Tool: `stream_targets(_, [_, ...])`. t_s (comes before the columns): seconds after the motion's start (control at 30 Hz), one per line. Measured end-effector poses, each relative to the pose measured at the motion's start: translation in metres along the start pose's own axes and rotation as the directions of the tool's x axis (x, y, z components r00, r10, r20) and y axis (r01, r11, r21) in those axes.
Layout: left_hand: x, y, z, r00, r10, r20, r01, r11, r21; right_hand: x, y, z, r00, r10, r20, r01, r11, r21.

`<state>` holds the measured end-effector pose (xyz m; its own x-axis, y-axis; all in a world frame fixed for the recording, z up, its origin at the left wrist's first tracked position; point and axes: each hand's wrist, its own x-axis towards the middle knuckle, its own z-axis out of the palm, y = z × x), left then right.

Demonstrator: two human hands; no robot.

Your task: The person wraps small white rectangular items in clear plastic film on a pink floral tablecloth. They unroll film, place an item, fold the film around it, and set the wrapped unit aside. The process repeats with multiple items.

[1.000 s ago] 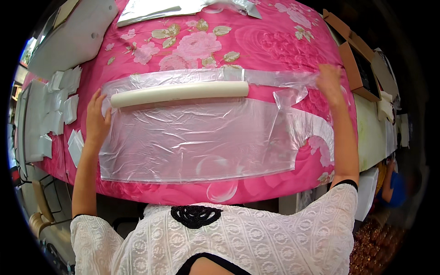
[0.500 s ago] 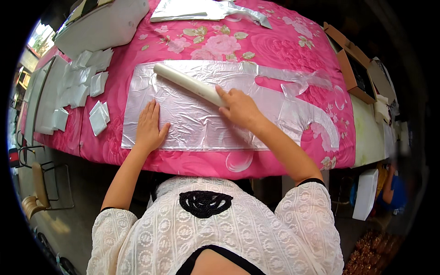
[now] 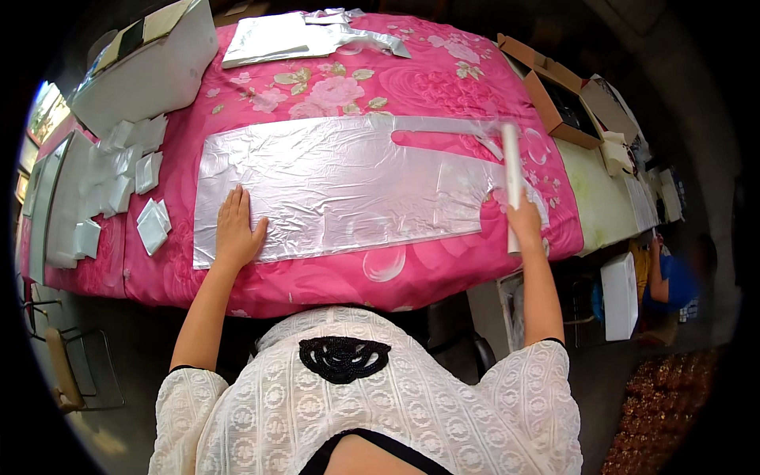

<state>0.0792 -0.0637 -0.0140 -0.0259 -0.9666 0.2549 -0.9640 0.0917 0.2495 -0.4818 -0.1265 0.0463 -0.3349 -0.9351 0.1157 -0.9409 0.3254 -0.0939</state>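
A thin, shiny translucent plastic apron (image 3: 332, 182) lies spread across the pink floral cloth. My left hand (image 3: 237, 227) rests flat on its left end, fingers stretched out and thumb apart. At the other end, my right hand (image 3: 524, 220) is wrapped round a long whitish roller tube (image 3: 512, 162), gripping it in its lower part. The tube stands nearly in line with my forearm and lies over the apron's narrow straps at the right, partly hiding them. Behind the tube the curved strap end is only partly visible.
Several small folded plastic packets (image 3: 119, 186) lie at the left, with one small pile (image 3: 153, 226) nearer me. A white box (image 3: 150, 67) stands at the far left. Stacked folded plastic sheets (image 3: 265, 39) lie at the back. Cardboard boxes (image 3: 560, 111) sit at the right edge. A person in blue (image 3: 673, 277) is beyond.
My right hand has swept the tube rightward from the middle of the apron to its strap end, and the sheet lies smoother. My left hand stays flat on the left end.
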Motion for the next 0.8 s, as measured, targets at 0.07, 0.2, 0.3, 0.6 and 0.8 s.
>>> stream_targets(0.07, [-0.001,0.002,-0.001,1.0,0.002,0.003,-0.002,1.0,-0.003,0.016,0.048,-0.024,0.983,0.183,0.005,-0.183,0.981,0.058])
stream_targets(0.2, [-0.005,0.0,-0.005,1.0,0.001,0.01,-0.001,1.0,0.004,-0.001,0.042,-0.045,0.998,0.049,-0.049,-0.028,0.935,0.354])
stream_targets(0.3, [-0.008,-0.002,-0.01,0.999,-0.012,0.029,0.011,0.999,0.031,-0.046,-0.038,-0.047,0.994,-0.112,0.017,0.071,0.735,0.675])
stream_targets(0.6, [-0.003,0.001,-0.011,0.999,0.035,0.017,-0.035,0.999,0.017,-0.142,-0.209,0.006,0.813,-0.562,0.15,0.307,0.634,0.709])
stream_targets(0.8, [-0.003,0.0,-0.008,0.999,0.026,0.027,-0.026,0.999,0.019,-0.151,-0.229,0.025,0.827,-0.553,0.098,0.355,0.65,0.672])
